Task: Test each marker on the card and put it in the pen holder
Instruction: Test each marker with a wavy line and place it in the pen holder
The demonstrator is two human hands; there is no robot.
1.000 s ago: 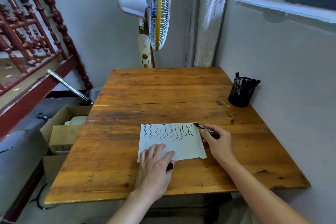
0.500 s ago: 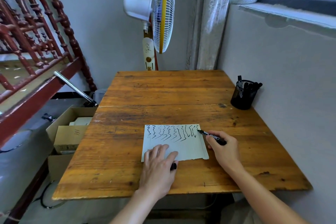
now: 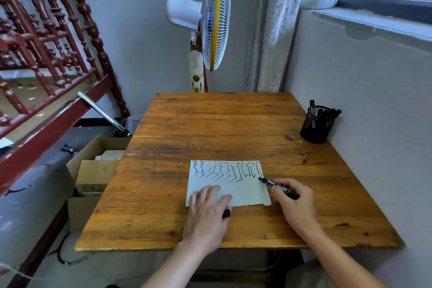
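One card [image 3: 230, 182] on the wooden worktop [image 3: 210, 119], roughly ten squiggle lines along its far edge. One black marker [image 3: 279, 188] gripped in the right hand [image 3: 295, 203], tip touching the card's far right corner. Left hand [image 3: 207, 213] lies flat on the card's near edge, fingers spread, with one black cap [image 3: 226, 213] poking out under it. One black mesh pen holder [image 3: 315, 125] at the far right by the wall, several markers inside, count unclear. Room: one standing fan [image 3: 216, 18] behind the worktop, cardboard boxes [image 3: 93, 170] on the floor to the left.
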